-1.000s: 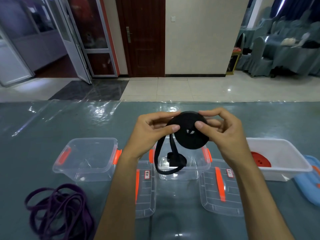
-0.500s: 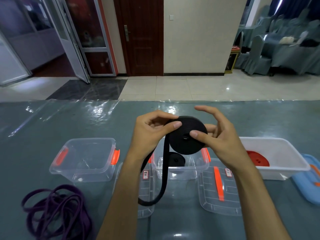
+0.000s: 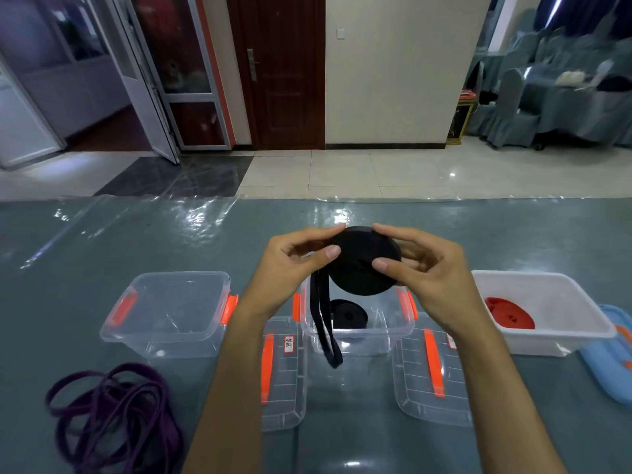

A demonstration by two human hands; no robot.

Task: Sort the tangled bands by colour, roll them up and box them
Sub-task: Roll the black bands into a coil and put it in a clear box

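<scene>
From the head camera, the left hand (image 3: 290, 268) and the right hand (image 3: 424, 271) both pinch the black roll (image 3: 364, 261), thumbs on its near face and fingers curled over its top edge, holding it in the air above the middle clear box (image 3: 355, 333). The change is in the loose tail (image 3: 326, 323): half a second ago it hung in a long loop down past the box's front wall, and now only a short doubled end dangles below the left hand, in front of the box. So more band has been wound on, and I judge this roll nearly finished.

A smaller black roll (image 3: 347, 314) already lies in that middle box, so the new one most likely goes there too. A red roll (image 3: 509, 313) sits in the white box (image 3: 547, 340) to the right. The left clear box (image 3: 164, 319) holds no band that I can see, and the purple band (image 3: 113, 415) lies tangled on the table (image 3: 102, 244) near it, not yet rolled. Two clear lids (image 3: 282, 388) rest in front of the boxes.
</scene>
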